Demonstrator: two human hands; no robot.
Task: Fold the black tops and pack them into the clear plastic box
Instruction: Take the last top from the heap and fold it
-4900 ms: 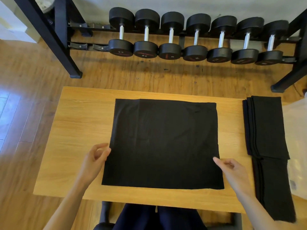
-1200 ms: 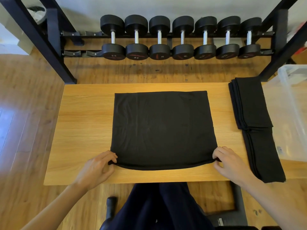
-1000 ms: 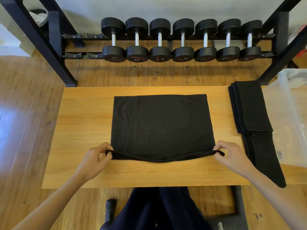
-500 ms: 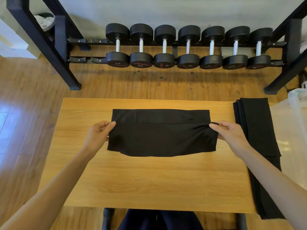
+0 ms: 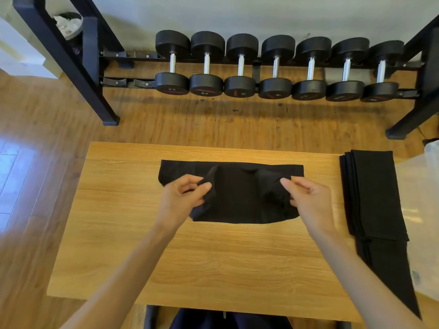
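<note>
1. A wooden floor [image 5: 35, 129] is filling the background, and a black rack [image 5: 78, 67] is standing on it at 12 o'clock, carrying a row of seven black dumbbells [image 5: 275, 67] with bright metal handles.
2. A light wooden table [image 5: 118, 233] is sitting below the rack, taking up the middle of the view.
3. A black top [image 5: 240, 193], folded into a wide band, is lying on the table toward its 12 o'clock edge, its far edge flat on the wood and its middle bunching upward between the two hands.
4. The left hand [image 5: 183, 200] is pinching the cloth at the band's 9 o'clock side, thumb and curled fingers closed on a raised fold of it.
5. The right hand [image 5: 308, 200] is pinching the cloth at the band's 3 o'clock side in the same way, fingers curled round a gathered fold.
6. The two hands are sitting well inside the ends of the band, near each other, with the cloth's left end sticking out past the left hand.
7. A stack of folded black tops [image 5: 373, 198] is lying along the table's 3 o'clock edge, its near part trailing down toward 5 o'clock.
8. A clear plastic box [image 5: 422, 210] is showing at the 3 o'clock border of the view, just beside the stack and partly cut off.
</note>
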